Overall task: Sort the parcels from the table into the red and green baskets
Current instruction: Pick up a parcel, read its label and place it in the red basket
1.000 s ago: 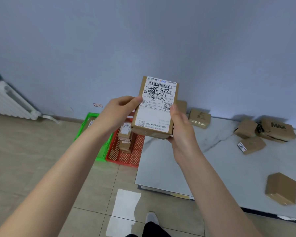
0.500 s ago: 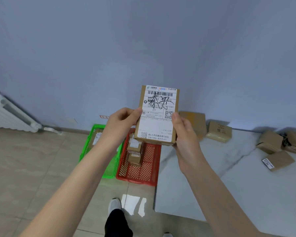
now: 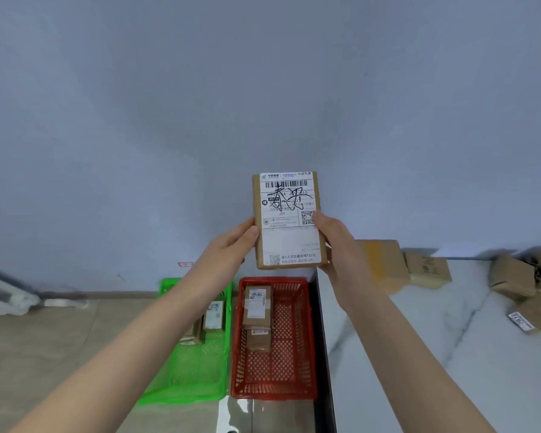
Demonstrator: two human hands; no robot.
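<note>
A brown cardboard parcel (image 3: 289,220) with a white shipping label and black handwriting is held upright in front of the wall, above the baskets. My left hand (image 3: 228,248) grips its left edge and my right hand (image 3: 336,245) grips its right edge. Below it on the floor sits the red basket (image 3: 297,354) with two parcels (image 3: 257,307) in it. The green basket (image 3: 197,376) lies to its left and holds labelled parcels (image 3: 213,315) too.
A white marble table (image 3: 434,354) stands to the right of the red basket. Several brown parcels (image 3: 428,270) lie along its far edge. A white radiator (image 3: 0,295) is at the far left by the wall. Beige tiled floor surrounds the baskets.
The view has shifted left and downward, so both baskets now lie straight below the parcel. Both hands keep hold of the parcel, which stays upright.
</note>
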